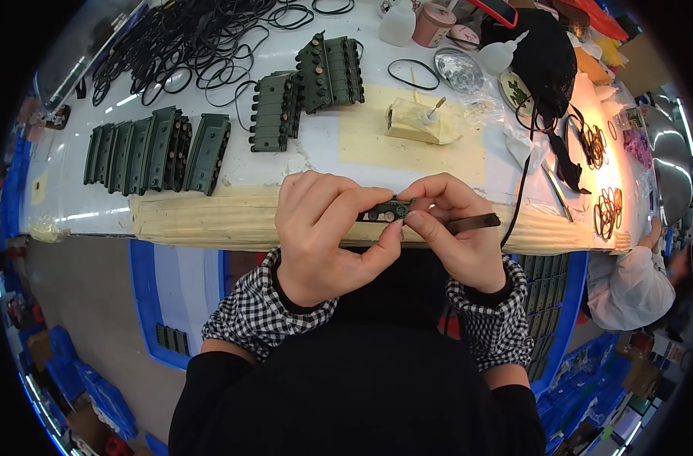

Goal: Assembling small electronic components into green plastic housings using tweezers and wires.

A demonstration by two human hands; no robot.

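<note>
Just above the table's front edge, a small dark green toy tank chassis [388, 213] with little road wheels along its side is held between my two hands. My left hand [320, 232] grips one end, its index finger along the top and its thumb below. At the other end my right hand [460, 228] pinches the chassis between thumb and fingers. From this hand a dark flat strip [474, 223] sticks out to the right; whether it is a tool or a loose track I cannot tell. Parts of the chassis are hidden behind my fingers.
Several green chassis [137, 152] stand in a row at left, others [327, 72] at the back middle. Black rubber loops [187, 49] lie heaped at the far left. A taped block [422, 120] sits right of centre. Blue trays [142, 304] lie below; a co-worker's sleeve [631, 285] shows right.
</note>
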